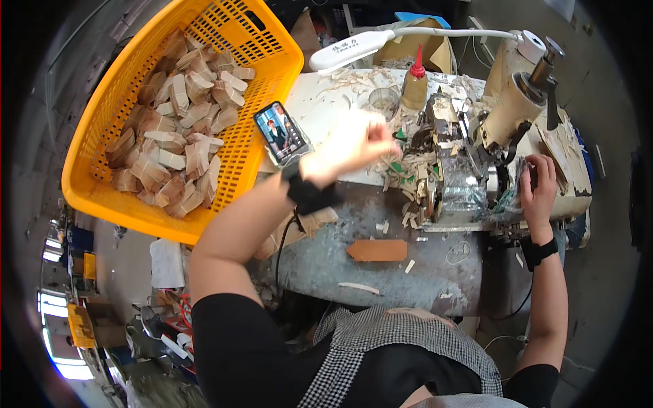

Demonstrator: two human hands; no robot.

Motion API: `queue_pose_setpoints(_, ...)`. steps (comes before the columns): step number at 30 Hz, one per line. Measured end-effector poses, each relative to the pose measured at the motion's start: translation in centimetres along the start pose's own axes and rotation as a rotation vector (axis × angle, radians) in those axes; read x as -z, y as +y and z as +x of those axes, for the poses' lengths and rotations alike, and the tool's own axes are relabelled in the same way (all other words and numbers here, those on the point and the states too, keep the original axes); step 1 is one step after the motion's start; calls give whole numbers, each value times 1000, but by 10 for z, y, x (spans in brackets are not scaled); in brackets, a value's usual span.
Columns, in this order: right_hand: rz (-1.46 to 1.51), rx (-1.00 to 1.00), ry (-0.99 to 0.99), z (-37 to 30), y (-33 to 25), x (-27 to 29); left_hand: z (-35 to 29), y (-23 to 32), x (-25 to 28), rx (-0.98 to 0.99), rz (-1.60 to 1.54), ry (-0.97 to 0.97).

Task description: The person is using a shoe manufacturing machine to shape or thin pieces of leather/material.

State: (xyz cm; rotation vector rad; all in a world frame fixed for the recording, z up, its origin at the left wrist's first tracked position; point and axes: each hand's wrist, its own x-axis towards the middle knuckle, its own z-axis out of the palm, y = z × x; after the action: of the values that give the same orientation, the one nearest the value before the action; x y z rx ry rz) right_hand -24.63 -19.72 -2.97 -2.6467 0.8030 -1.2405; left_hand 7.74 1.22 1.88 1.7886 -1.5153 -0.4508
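Note:
My left hand [357,144] is lifted over the white tabletop, left of a skiving machine [466,180] strewn with pale shavings. Glare and motion smear its fingers, which look bent toward the thumb; whether anything is between them cannot be made out. My right hand [538,182] lies against the machine's right side, fingers apart and slightly bent, beside a tangle of greenish strands [507,202]. On the grey table edge nearest me lies a flat brown leather piece [377,250] with its pointed end to the left. Stacked pale pieces [299,231] sit partly under my left forearm.
A yellow basket [88,180] of pale leather pieces [180,136] stands at the left. Beside it a phone [281,134] leans with its screen lit. An oil bottle [413,88] with a red nozzle and a clear cup [384,102] stand behind; a white lamp [354,51] arches above.

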Motion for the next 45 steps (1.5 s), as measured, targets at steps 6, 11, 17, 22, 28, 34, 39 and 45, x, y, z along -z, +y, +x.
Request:
queue_pose_setpoints(6,96,-30,-54,5,-1,9,-132,25,-55,-134,331,-198)
queue_pose_setpoints(11,203,-59,105,-4,-45,47,-161,9,-93,-34,430,-312)
queue_pose_setpoints(17,500,-205,110,-72,-96,65,-147,0,-119,-24,477,-276)
queue_pose_setpoints(22,612,-321,35,-95,-111,55,-142,0,-126,37,529,-287)
queue_pose_setpoints(28,616,-287,-46,-92,-127,49,-143,4,-114,94,339,-264)
queue_pose_setpoints(34,669,-175,-324,-90,-161,49,-130,52,-86,262,-519,-71)
queue_pose_setpoints(39,658,-2,-455,-97,-196,37,-126,77,-115,366,-1271,28)
queue_pose_setpoints(45,476,89,-304,-118,-192,22,-122,79,-134,561,-1523,-50)
